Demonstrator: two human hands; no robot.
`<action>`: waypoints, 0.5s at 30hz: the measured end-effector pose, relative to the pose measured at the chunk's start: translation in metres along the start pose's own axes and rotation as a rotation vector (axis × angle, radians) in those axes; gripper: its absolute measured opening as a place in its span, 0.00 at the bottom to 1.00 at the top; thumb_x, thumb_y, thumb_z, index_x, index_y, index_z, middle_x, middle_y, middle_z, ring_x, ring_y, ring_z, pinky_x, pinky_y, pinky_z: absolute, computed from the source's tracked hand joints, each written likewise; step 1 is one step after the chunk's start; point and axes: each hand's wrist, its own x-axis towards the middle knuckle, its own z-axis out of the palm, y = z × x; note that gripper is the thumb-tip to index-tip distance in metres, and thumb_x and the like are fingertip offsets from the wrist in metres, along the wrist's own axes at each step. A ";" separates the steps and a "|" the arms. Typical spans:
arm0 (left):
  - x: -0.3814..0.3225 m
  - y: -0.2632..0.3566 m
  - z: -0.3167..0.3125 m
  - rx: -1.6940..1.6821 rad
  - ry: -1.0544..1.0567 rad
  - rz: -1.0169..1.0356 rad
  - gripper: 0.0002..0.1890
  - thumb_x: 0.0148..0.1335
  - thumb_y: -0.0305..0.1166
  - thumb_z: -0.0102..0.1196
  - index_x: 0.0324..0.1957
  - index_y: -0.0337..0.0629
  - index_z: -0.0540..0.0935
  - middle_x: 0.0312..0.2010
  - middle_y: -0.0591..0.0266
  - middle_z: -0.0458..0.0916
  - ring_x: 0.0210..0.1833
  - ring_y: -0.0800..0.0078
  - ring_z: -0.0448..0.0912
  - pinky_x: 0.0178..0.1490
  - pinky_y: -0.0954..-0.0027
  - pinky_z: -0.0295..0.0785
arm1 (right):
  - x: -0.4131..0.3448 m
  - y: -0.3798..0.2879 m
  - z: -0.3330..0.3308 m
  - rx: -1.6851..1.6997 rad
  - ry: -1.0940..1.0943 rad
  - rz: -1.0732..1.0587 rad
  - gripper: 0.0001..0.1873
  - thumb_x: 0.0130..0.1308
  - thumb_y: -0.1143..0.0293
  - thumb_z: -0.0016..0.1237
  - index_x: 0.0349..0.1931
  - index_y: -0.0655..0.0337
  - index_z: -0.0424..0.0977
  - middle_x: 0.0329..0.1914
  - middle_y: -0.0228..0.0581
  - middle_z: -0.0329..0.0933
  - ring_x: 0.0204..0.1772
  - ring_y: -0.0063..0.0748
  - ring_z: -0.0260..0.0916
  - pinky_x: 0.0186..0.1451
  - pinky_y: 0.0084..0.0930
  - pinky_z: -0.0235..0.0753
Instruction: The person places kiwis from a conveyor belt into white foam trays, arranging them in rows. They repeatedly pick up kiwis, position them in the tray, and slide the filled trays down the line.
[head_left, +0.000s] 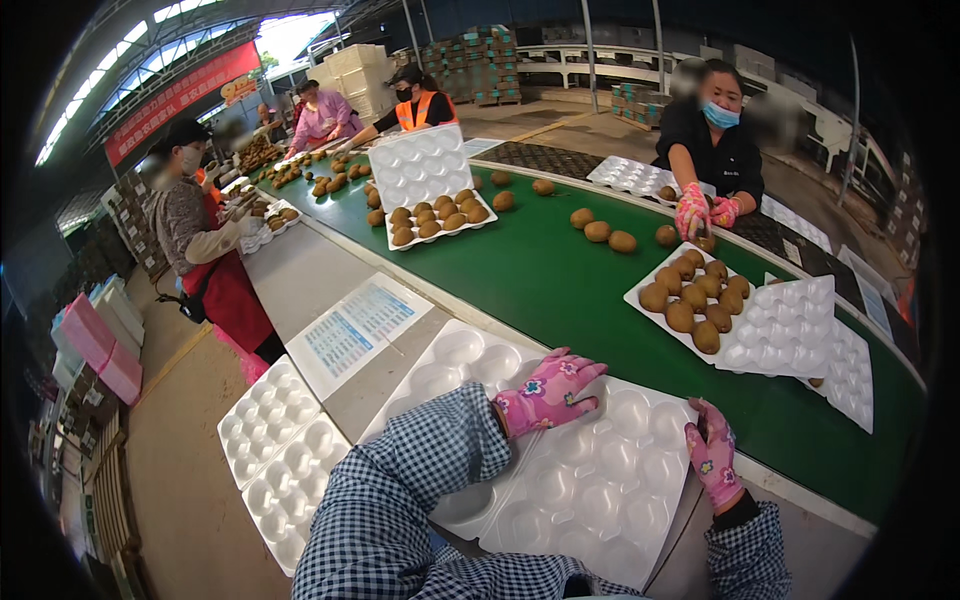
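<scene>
My left hand (551, 391), in a pink flowered glove, rests with its fingers spread on an open white plastic fruit tray (592, 491) with round hollows. At the tray's far right corner my right hand (710, 450), gloved alike, has its fingers at the rim, thumb and fingers apart; whether it grips the rim I cannot tell. No fruit lies in this tray. Beyond it, on the green conveyor belt (517, 277), a tray full of kiwifruit (694, 296) lies to the right. Another filled tray (439, 217) stands further left with its lid raised.
Across the belt a co-worker's gloved hands (701, 210) reach towards kiwifruit. Another worker in a red apron (236, 300) stands at the left. A printed sheet (358, 334) lies on the grey ledge beside more empty trays (281, 450). Loose kiwifruit (598, 231) lie along the belt.
</scene>
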 end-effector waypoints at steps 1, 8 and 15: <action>0.000 0.000 -0.001 0.001 0.006 0.013 0.32 0.62 0.45 0.60 0.66 0.42 0.72 0.61 0.51 0.76 0.66 0.55 0.72 0.77 0.47 0.55 | 0.000 -0.002 0.001 -0.012 0.004 0.000 0.24 0.65 0.78 0.51 0.62 0.66 0.68 0.59 0.49 0.78 0.61 0.43 0.76 0.65 0.33 0.72; 0.002 0.008 -0.012 0.030 -0.043 -0.053 0.31 0.62 0.42 0.60 0.66 0.41 0.72 0.60 0.50 0.77 0.67 0.54 0.72 0.77 0.50 0.55 | 0.003 -0.025 0.003 -0.113 -0.031 -0.044 0.22 0.68 0.68 0.53 0.61 0.59 0.70 0.59 0.42 0.79 0.59 0.47 0.76 0.62 0.36 0.76; 0.000 0.003 -0.010 0.034 -0.029 -0.028 0.30 0.62 0.41 0.61 0.65 0.41 0.73 0.60 0.50 0.77 0.67 0.55 0.72 0.77 0.51 0.54 | 0.007 -0.033 0.006 -0.149 -0.055 0.023 0.20 0.68 0.68 0.52 0.60 0.58 0.71 0.58 0.45 0.77 0.59 0.46 0.77 0.62 0.36 0.75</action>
